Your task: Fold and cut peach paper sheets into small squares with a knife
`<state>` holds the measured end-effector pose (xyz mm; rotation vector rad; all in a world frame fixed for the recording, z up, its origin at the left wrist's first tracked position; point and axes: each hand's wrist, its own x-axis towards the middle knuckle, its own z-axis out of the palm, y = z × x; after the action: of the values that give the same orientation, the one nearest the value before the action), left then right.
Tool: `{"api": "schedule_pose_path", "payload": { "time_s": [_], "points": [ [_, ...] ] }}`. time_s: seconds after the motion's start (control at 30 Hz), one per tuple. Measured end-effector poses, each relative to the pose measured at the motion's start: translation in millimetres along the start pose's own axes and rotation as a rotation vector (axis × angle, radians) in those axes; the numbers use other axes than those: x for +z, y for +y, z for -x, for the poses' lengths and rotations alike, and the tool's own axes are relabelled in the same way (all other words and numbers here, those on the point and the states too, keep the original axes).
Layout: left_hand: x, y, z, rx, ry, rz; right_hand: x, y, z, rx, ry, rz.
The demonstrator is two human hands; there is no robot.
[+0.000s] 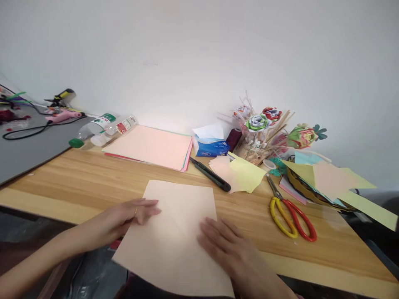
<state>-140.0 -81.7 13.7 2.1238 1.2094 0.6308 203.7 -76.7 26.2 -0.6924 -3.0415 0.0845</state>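
Note:
A pale peach sheet of paper (177, 245) lies in front of me, its near end hanging over the table's front edge. My left hand (139, 214), with a ring on one finger, grips the left edge of the sheet, fingertips on top and the thumb hidden. On the right side of the paper, my right hand (224, 245) rests with its fingers stretched out, slightly blurred by motion. Beyond the sheet lies a dark utility knife (213, 174). To the right are scissors (288, 211) with one yellow and one red handle.
A stack of coloured paper (149, 147) lies at the back beside plastic bottles (99, 124). A blue tissue pack (210, 145), small paper pieces (246, 172) and paper flowers (258, 122) stand farther right. A basket (301, 185) holds cut paper. A pink glue gun (64, 116) lies far left.

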Motion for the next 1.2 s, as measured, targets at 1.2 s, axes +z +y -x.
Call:
{"api": "schedule_pose_path", "payload": {
  "time_s": [1.2],
  "points": [
    [60.7, -5, 18, -0.227, 0.552, -0.435, 61, -21, -36, 0.924, 0.439, -0.014]
  ]
}}
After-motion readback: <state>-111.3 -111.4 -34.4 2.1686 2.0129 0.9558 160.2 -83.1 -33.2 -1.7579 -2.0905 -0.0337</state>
